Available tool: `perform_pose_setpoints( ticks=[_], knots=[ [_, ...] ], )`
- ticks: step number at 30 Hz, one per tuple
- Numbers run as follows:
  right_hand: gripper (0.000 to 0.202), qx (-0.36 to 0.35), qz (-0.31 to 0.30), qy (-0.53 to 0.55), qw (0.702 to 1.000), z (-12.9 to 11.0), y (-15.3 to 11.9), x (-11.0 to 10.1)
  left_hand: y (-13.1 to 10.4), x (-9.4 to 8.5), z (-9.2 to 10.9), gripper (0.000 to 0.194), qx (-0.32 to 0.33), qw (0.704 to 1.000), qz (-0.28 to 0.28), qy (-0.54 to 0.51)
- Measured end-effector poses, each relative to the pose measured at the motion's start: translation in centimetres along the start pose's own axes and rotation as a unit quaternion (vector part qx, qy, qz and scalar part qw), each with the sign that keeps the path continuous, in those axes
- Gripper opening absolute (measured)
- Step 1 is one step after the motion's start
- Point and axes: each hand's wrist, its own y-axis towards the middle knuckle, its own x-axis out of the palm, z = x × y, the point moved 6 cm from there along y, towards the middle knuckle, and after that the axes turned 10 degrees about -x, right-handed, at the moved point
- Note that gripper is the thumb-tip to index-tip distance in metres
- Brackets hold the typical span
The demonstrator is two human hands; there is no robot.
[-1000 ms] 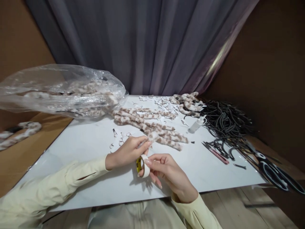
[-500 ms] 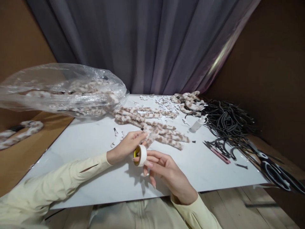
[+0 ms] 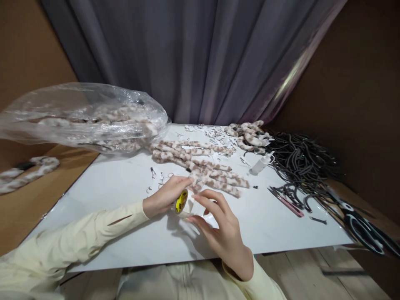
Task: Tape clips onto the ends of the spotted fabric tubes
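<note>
My left hand [image 3: 168, 193] is closed, its fingertips pinching a white-and-brown fluffy strip [image 3: 195, 182]; much of the grip is hidden. Just below those fingers is a roll of white tape [image 3: 181, 203] with a yellow inner core, tilted so the core faces left. My right hand [image 3: 220, 223] curves around the roll's right side, thumb below and forefinger above, the fingertips at its edge. Several more fluffy strips [image 3: 225, 177] lie side by side on the table just beyond both hands.
A clear plastic bag [image 3: 125, 121] of fluffy pieces lies at left. Fluffy rings [image 3: 250, 135], a white squeeze bottle [image 3: 261, 163] and a pile of black cords [image 3: 300, 158] are at right. Pink-handled snips [image 3: 289, 204] and large scissors [image 3: 359, 225] lie near the right edge.
The tape roll has turned so its yellow core shows more. My right hand has shifted from fingers through the roll to thumb and forefinger at its outer side. My left hand is nearly still.
</note>
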Motion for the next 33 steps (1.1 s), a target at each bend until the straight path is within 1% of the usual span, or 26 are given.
perform_pose_setpoints(
  ticks=[1, 3, 8, 11, 17, 22, 26, 30, 33],
  knots=[
    [0.039, -0.02, -0.01, -0.007, 1.0, -0.2, 0.2, 0.0, 0.0, 0.1, -0.1, 0.035, 0.007, 1.0, -0.006, 0.005],
    [0.035, -0.029, -0.021, 0.006, 0.999, -0.4, 0.4, 0.2, -0.1, 0.3, -0.2, 0.036, 0.016, 1.0, -0.015, 0.015],
    [0.02, 0.009, -0.019, 0.075, 0.997, -0.2, 0.3, 0.8, -0.2, 0.4, -0.6, 0.038, 0.013, 0.999, -0.014, 0.036],
    [0.019, 0.02, -0.021, 0.084, 0.996, -0.1, 0.2, 0.9, 0.0, 0.4, -0.7, 0.037, 0.003, 0.999, -0.01, 0.046],
    [0.018, 0.018, -0.026, 0.077, 0.997, -0.1, 0.3, 0.9, 0.1, 0.6, -0.9, 0.036, -0.011, 0.999, -0.011, 0.04],
    [0.017, 0.034, -0.011, 0.065, 0.997, 0.2, 0.1, 0.9, 0.4, 0.4, -1.7, 0.035, -0.015, 0.999, -0.002, 0.04],
    [0.016, 0.056, -0.001, 0.051, 0.997, 0.7, -0.2, 1.0, 0.5, 0.5, -2.0, 0.033, -0.013, 0.998, -0.007, 0.054],
    [0.014, 0.082, 0.017, 0.047, 0.995, 1.1, -0.6, 1.1, 0.5, 0.8, -2.1, 0.028, -0.04, 0.997, -0.025, 0.063],
    [0.012, 0.119, 0.044, 0.05, 0.991, 1.7, -0.9, 1.0, 0.5, 0.9, -2.2, 0.029, -0.053, 0.995, -0.035, 0.071]
  ],
)
